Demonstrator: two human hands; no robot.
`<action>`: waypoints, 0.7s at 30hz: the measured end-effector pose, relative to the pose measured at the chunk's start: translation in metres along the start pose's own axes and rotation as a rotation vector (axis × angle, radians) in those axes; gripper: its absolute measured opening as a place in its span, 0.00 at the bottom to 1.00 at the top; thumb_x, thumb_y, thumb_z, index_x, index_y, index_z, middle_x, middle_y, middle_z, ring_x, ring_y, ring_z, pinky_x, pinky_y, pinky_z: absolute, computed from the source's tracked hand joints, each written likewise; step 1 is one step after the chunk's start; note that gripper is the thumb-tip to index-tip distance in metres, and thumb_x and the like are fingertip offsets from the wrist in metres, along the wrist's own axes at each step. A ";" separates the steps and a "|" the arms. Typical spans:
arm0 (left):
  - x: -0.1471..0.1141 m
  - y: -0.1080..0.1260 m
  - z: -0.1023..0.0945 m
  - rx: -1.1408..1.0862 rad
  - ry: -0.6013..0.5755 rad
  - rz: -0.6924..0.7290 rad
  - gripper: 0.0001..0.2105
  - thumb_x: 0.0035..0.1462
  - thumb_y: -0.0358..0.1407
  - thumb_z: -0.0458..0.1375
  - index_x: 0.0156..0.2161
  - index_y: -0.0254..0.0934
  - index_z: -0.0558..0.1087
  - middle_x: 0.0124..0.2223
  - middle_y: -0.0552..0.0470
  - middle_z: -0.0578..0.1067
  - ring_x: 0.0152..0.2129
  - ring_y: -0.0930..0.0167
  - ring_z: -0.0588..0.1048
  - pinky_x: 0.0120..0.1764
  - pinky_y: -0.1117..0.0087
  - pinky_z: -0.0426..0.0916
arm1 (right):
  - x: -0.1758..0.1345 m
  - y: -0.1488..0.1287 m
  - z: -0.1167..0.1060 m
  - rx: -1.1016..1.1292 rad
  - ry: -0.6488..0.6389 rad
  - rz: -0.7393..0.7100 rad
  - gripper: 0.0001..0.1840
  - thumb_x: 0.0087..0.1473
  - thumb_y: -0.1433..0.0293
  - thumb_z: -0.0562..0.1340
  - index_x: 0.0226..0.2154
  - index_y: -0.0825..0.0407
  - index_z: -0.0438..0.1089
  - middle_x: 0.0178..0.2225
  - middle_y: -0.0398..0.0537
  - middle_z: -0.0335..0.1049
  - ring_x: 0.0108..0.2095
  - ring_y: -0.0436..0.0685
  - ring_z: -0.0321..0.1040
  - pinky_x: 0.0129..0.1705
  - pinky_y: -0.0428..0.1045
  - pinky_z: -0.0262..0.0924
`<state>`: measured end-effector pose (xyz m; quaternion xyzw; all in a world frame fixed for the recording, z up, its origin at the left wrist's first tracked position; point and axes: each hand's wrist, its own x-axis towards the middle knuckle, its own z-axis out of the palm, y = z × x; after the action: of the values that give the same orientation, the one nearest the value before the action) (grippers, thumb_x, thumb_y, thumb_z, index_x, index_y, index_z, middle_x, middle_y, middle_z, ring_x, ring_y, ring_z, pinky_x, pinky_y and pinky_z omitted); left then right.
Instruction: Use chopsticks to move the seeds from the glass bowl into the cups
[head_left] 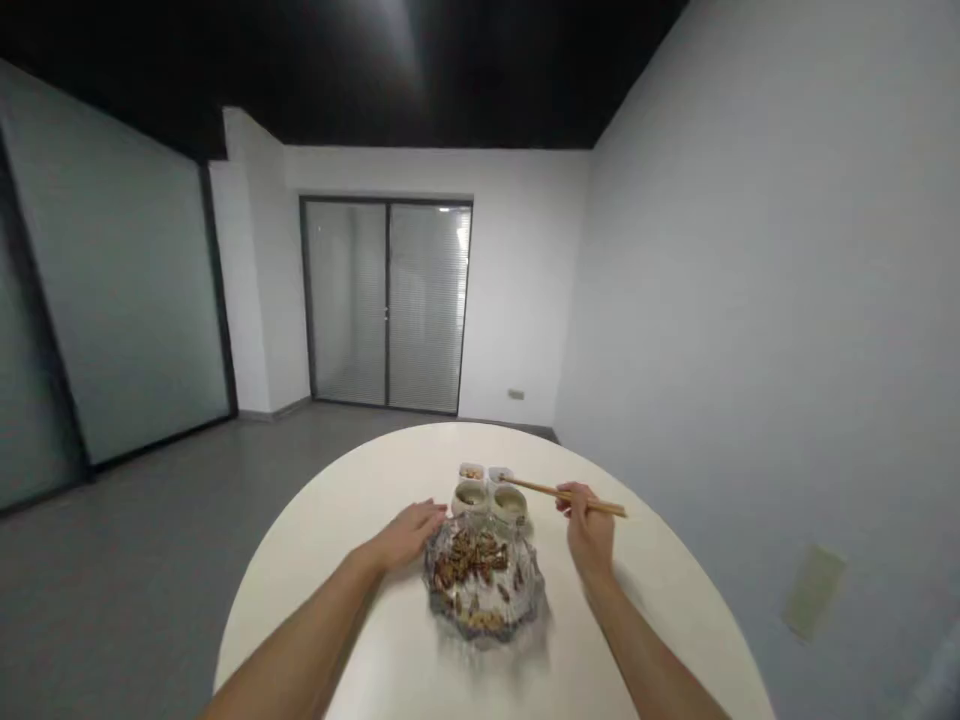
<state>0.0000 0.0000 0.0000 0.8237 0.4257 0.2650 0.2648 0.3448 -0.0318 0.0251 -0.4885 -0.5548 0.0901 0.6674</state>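
Observation:
My right hand [589,528] grips a pair of wooden chopsticks [541,489], their tips at a small white dish [495,470] on the far side. Fingers stretched out, my left hand [411,534] lies on the table just left of a clear, scalloped glass bowl [486,628]. Inside that bowl is a heap of small brown pieces [469,560], with paler ones near the front; their kind is too small to tell. Beyond it sit two pale round cups, the left cup [460,502] and the right cup [519,516]. Another small white dish [472,466] holds light bits.
Everything stands on a round cream-coloured table [337,520]. A white wall [750,300] rises close on the right. Behind the table are grey floor [187,540] and a glass double door [386,300] with blinds. Frosted panels [135,300] line the left.

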 end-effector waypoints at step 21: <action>-0.001 0.005 -0.001 0.015 0.004 -0.004 0.34 0.71 0.61 0.42 0.63 0.41 0.76 0.68 0.47 0.71 0.68 0.52 0.62 0.71 0.50 0.50 | -0.014 -0.065 -0.009 0.163 -0.081 0.023 0.40 0.61 0.33 0.53 0.23 0.51 0.74 0.16 0.46 0.68 0.20 0.55 0.63 0.23 0.49 0.59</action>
<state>0.0015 -0.0030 0.0033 0.8244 0.4298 0.2627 0.2581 0.3195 -0.0785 0.0655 -0.4348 -0.5666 0.1622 0.6809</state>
